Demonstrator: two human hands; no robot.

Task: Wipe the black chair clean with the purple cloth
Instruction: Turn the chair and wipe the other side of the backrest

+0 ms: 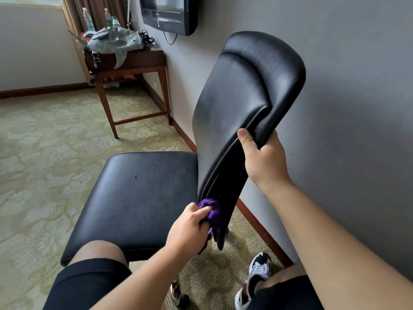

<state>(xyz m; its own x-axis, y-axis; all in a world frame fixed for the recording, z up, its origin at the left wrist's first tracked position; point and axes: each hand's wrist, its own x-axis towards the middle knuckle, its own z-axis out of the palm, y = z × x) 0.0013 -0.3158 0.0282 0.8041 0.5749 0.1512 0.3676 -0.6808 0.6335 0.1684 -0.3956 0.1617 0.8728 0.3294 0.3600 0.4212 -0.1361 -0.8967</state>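
Grey wall (346, 86) on the right, patterned carpet (44, 142) on the floor. The chair (138, 198) stands beside the wall, with its backrest (245, 90) tilted toward the camera. A wooden desk (134, 61) sits in the far corner under a wall TV (169, 14). On the desk are a heap of grey fabric (114, 39) and cables. Right hand (266, 162) grips the backrest's side edge, thumb on the front. Left hand (190, 227) clutches the bunched cloth (212, 212) and presses it to the backrest's lower edge, just above the seat. A sneaker (259, 269) is on the carpet. Bottles (88, 19) stand behind the fabric; contents unclear.
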